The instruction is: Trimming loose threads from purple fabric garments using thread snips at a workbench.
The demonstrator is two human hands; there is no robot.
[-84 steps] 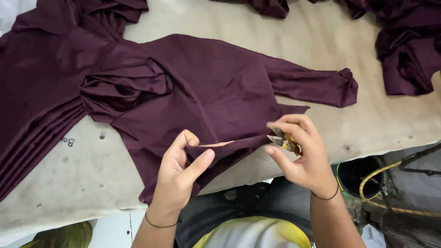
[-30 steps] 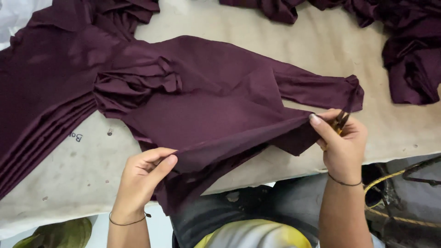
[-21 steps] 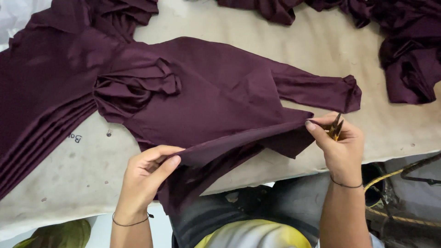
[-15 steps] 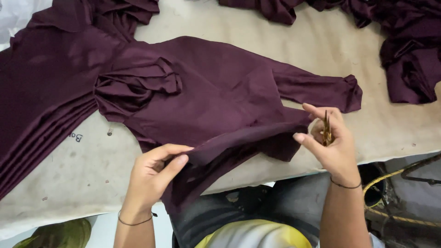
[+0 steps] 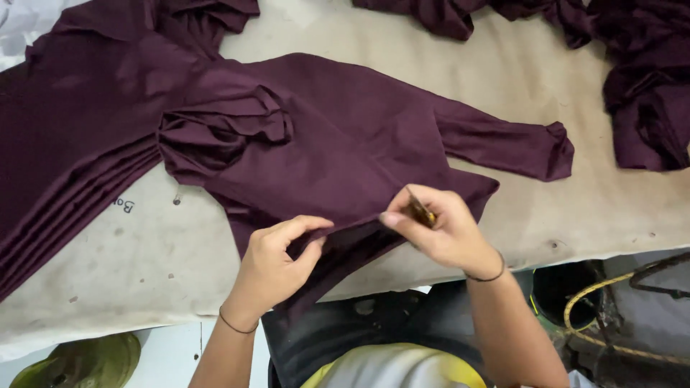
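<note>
A dark maroon long-sleeved garment (image 5: 338, 144) lies spread on a beige table (image 5: 503, 79), one sleeve stretched to the right and the other bunched at the left. My left hand (image 5: 277, 262) pinches the garment's lower hem near the table's front edge. My right hand (image 5: 442, 230) grips the same hem a little to the right and also holds a small brass-coloured thread snipper (image 5: 419, 210) between its fingers. The hem sags between the two hands.
A stack of flat maroon garments (image 5: 65, 144) fills the left of the table. Crumpled maroon pieces (image 5: 647, 93) lie at the back right and along the far edge. A yellow hose (image 5: 582, 309) coils on the floor at the right; an olive-green object (image 5: 79, 359) sits bottom left.
My right hand has slid left along the hem toward my left hand. The left hand has shifted slightly right and kept its pinch. The garment stays on the table.
</note>
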